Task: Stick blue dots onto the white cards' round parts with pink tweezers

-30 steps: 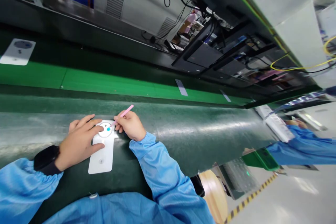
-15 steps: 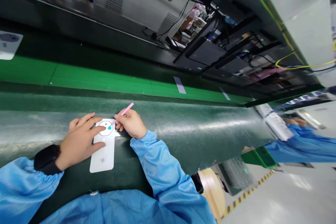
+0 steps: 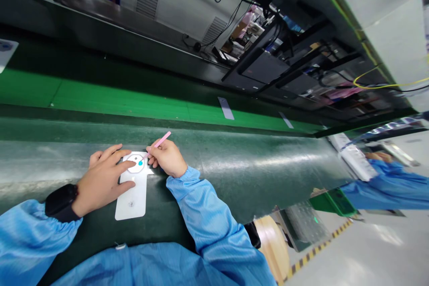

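Observation:
A white phone back panel (image 3: 137, 199) lies flat on the dark green bench, with a grey-outlined camera area and a bright blue dot (image 3: 140, 163) at its upper end. My left hand (image 3: 105, 176) rests over the panel's left side, fingers spread, its fingertips by the camera area. From the right, my right hand (image 3: 167, 157) pinches a slim pink stick-like tool (image 3: 163, 139); its lower tip points toward the blue dot, and I cannot tell whether they touch. A small white piece (image 3: 149, 170) sticks out at the panel's right edge.
Behind the bench runs a green conveyor belt (image 3: 134, 103) carrying similar panels (image 3: 225, 108). A dark shelf with cables overhangs at the back. At right are another person's blue sleeve (image 3: 395, 187), a green bin (image 3: 335, 202) and a wooden stool (image 3: 273, 246).
The panels on the belt have shifted a little to the left. My hands, the pink tool and the panel on the bench stay nearly where they were.

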`<state>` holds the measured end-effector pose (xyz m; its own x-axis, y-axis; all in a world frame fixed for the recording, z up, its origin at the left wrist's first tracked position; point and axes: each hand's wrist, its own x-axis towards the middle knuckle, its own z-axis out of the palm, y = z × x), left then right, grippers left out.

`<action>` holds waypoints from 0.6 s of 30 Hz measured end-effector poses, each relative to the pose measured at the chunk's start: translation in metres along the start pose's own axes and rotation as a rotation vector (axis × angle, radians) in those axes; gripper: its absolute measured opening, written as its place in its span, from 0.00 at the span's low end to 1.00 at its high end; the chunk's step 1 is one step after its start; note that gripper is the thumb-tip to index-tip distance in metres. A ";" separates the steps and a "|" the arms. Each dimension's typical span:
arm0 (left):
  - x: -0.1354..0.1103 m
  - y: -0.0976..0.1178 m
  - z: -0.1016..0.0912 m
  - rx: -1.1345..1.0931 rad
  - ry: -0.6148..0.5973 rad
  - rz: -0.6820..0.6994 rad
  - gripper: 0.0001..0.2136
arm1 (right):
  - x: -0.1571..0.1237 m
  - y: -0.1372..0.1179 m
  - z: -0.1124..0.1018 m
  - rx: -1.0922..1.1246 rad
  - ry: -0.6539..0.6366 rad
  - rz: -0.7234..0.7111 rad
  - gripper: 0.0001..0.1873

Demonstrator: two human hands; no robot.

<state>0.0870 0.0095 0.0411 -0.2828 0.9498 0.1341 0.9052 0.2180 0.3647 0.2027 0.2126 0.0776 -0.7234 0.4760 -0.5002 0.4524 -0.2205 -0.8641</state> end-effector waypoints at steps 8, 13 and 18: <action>-0.002 0.000 0.000 0.024 0.016 0.016 0.19 | -0.003 -0.004 0.002 -0.047 0.009 0.008 0.19; -0.003 -0.001 0.002 0.030 0.054 0.047 0.18 | -0.002 -0.004 0.003 -0.069 0.014 -0.012 0.18; -0.003 0.000 0.003 0.040 0.081 0.076 0.18 | -0.003 -0.004 0.004 -0.093 0.030 -0.004 0.18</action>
<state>0.0890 0.0073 0.0377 -0.2360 0.9429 0.2351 0.9365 0.1561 0.3141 0.2012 0.2085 0.0824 -0.7098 0.5026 -0.4935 0.4972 -0.1388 -0.8565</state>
